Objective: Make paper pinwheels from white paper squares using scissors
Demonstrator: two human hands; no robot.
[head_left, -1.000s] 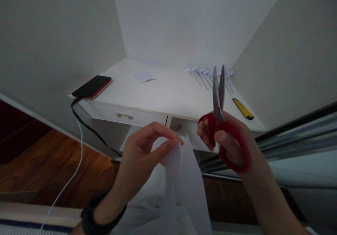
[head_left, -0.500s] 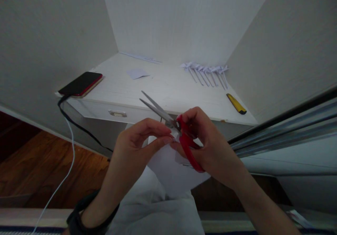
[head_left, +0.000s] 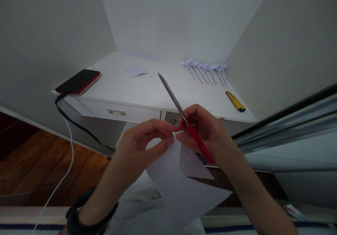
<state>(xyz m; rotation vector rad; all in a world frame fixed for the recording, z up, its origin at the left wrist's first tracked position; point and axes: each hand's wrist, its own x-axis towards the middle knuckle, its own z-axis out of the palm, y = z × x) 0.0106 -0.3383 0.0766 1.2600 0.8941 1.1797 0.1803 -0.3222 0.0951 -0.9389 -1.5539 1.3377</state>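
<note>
A white sheet of paper (head_left: 173, 189) with a slit cut into it hangs over my lap. My left hand (head_left: 147, 140) pinches its upper edge between thumb and fingers. Close beside it, my right hand (head_left: 201, 129) holds red-handled scissors (head_left: 197, 140), their blades closed and pointing up and left. The thumb and a finger of that same hand also press on the paper's top, by a cut flap (head_left: 193, 161) that hangs to the right. The scissors' finger loops are partly hidden by my right hand.
On the white desk (head_left: 147, 91) lie a phone (head_left: 79, 81) with a cable, a small paper piece (head_left: 136, 71), thin paper sticks (head_left: 139, 55), a row of several paper pinwheels (head_left: 205, 70) and a yellow box cutter (head_left: 235, 101). Walls rise behind and at both sides.
The scissors have gone from parted to closed blades and swung more upright. More of the paper now shows below my hands, with its cut flap hanging apart on the right.
</note>
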